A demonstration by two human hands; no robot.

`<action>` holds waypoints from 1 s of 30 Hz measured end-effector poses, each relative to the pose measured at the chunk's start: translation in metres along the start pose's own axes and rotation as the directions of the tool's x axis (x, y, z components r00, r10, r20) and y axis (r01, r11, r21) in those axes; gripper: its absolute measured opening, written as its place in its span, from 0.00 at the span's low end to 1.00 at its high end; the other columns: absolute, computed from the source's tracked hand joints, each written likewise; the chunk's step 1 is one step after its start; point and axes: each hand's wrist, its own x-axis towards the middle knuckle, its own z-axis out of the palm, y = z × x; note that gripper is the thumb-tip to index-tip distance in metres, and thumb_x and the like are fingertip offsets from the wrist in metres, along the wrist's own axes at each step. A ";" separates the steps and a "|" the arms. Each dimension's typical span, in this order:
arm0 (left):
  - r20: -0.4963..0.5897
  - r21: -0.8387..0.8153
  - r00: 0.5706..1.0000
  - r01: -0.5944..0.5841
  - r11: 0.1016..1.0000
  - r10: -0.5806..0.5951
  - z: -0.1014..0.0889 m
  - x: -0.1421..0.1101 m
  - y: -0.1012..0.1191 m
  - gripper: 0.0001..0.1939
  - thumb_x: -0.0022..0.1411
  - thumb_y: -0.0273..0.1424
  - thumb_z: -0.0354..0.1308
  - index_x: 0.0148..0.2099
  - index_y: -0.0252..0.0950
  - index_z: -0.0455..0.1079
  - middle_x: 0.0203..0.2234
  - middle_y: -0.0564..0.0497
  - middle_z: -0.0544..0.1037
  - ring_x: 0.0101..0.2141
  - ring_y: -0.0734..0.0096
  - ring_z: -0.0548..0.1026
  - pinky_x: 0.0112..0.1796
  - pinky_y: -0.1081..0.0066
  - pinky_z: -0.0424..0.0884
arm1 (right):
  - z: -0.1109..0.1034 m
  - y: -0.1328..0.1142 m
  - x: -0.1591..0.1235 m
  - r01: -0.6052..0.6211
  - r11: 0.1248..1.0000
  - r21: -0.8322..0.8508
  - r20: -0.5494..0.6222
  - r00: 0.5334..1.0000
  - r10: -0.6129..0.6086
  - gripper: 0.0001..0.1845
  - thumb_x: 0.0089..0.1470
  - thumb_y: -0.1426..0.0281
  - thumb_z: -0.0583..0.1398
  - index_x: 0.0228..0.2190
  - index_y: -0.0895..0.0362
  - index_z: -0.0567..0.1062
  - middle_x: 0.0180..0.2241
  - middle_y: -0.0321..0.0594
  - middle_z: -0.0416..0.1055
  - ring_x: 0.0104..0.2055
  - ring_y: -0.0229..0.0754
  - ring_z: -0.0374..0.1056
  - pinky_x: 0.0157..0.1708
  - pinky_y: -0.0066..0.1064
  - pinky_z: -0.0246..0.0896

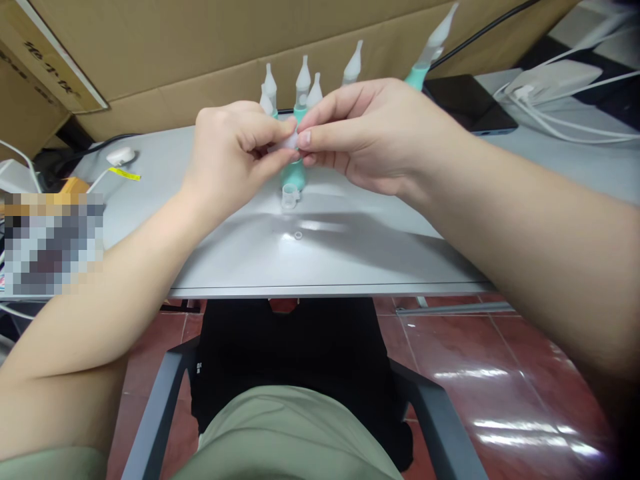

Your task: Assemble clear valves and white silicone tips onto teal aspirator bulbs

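Note:
My left hand (227, 143) and my right hand (375, 130) meet above the table, thumbs and fingertips pinching a small white translucent piece (289, 141) between them. The fingers cover most of that piece. Just below and behind them stands a teal body (294, 176), partly hidden. In front of it sits a small clear plastic cup (289, 196) with a side spout. Nearer the table's front edge lies a small clear ring (299, 235). Behind my hands stand several teal devices with pointed white tips, one tip (303, 75) rising near the middle and another device (417, 77) leaning at the right.
A grey table (240, 260) carries everything, with a cardboard wall (200, 53) at its back. On the right lie a black tablet-like slab (470, 103) and white cables (560, 123). A white rounded object (121, 156) and a yellow tag (125, 174) are on the left.

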 end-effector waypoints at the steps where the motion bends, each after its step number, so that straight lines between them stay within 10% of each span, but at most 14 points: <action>1: -0.024 -0.017 1.000 -0.009 1.000 0.009 0.001 0.000 0.001 0.20 0.81 0.57 0.70 0.42 0.52 0.90 0.30 0.49 0.82 0.32 0.57 0.72 0.35 0.49 0.66 | 0.000 0.000 0.000 -0.002 1.000 0.010 -0.003 1.000 0.002 0.21 0.61 0.91 0.80 0.27 0.54 0.89 0.33 0.41 0.84 0.36 0.41 0.80 0.44 0.35 0.85; 17: -0.054 -0.149 0.997 -0.063 0.987 0.055 0.006 0.002 0.018 0.17 0.85 0.53 0.70 0.50 0.53 0.95 0.32 0.48 0.86 0.32 0.54 0.78 0.34 0.51 0.65 | -0.003 0.005 0.002 0.017 1.000 -0.016 0.018 1.000 -0.017 0.17 0.54 0.84 0.82 0.29 0.54 0.85 0.29 0.35 0.79 0.30 0.36 0.72 0.37 0.31 0.77; 30: 0.212 -0.247 0.970 -0.064 0.967 0.118 -0.014 0.013 -0.014 0.15 0.92 0.47 0.69 0.67 0.52 0.93 0.43 0.50 0.94 0.38 0.65 0.80 0.36 0.54 0.77 | 0.003 0.000 0.000 0.034 0.999 0.038 -0.007 0.999 -0.033 0.22 0.60 0.89 0.72 0.24 0.52 0.82 0.26 0.37 0.77 0.30 0.38 0.71 0.35 0.31 0.73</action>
